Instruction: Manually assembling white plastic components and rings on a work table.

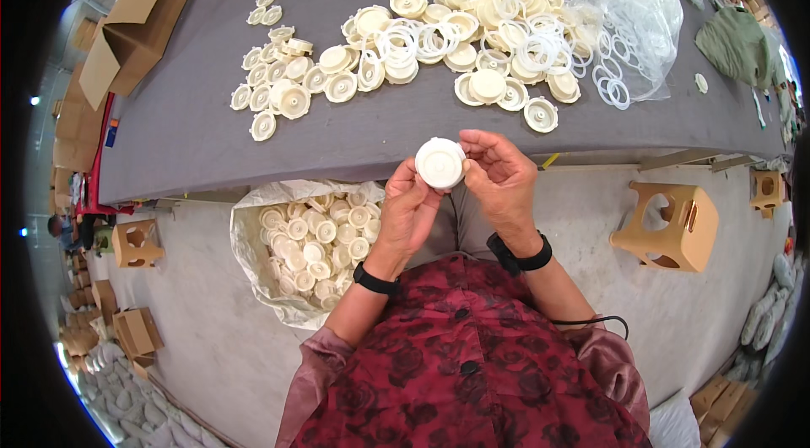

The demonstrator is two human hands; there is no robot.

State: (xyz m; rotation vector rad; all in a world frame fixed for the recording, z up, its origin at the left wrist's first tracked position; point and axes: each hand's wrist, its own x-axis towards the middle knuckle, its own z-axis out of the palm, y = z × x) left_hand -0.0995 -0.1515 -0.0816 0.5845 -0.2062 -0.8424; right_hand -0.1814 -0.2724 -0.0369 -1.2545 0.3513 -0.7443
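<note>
A round white plastic cap (440,163) is held up just off the table's near edge. My left hand (408,209) grips it from the left and below, thumb on its side. The fingertips of my right hand (499,178) pinch the cap's right rim; whether a ring sits between them I cannot make out. Beyond my hands, a heap of cream plastic caps (488,86) lies on the grey table (354,137). Mixed among them are translucent white rings (398,41). Some rings spill from a clear plastic bag (633,1) at the right of the heap.
A white woven sack (250,247) full of caps stands on the floor by my left forearm. Tan stools stand at right (671,224) and left (137,244). An open cardboard box (139,18) is at the table's left. Green cloth (734,45) lies at far right.
</note>
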